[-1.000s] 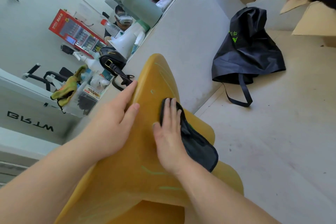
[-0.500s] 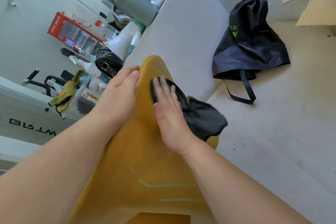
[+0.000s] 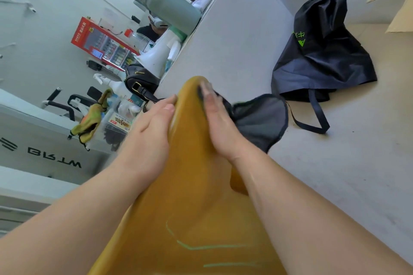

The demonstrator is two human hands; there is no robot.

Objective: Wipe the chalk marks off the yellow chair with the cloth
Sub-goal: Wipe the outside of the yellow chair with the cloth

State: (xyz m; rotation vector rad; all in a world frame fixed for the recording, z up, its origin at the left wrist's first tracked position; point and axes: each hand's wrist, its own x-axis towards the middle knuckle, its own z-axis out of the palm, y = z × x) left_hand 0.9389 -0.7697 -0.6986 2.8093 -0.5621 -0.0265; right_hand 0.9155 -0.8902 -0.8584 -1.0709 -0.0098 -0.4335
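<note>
The yellow chair (image 3: pixel 192 185) fills the lower middle of the head view, its backrest top pointing away from me. My left hand (image 3: pixel 149 134) grips the left edge of the backrest near the top. My right hand (image 3: pixel 218 123) lies flat on a dark grey cloth (image 3: pixel 261 118), pressing it against the upper right of the backrest; the cloth's loose end hangs off the chair's right side. Pale green chalk lines (image 3: pixel 212 246) show on the chair lower down, close to me.
A grey table edge (image 3: pixel 223 35) runs just beyond the chair, with a green flask (image 3: pixel 169 4), a white megaphone (image 3: pixel 154 56) and a black handbag (image 3: pixel 140 80) on it. A black tote bag (image 3: pixel 321 56) lies on the floor to the right. Cardboard sits at top right.
My right hand slid the cloth up the backrest toward its top edge. My left hand shifted up the left edge with it. More chalk lines came into view lower on the chair.
</note>
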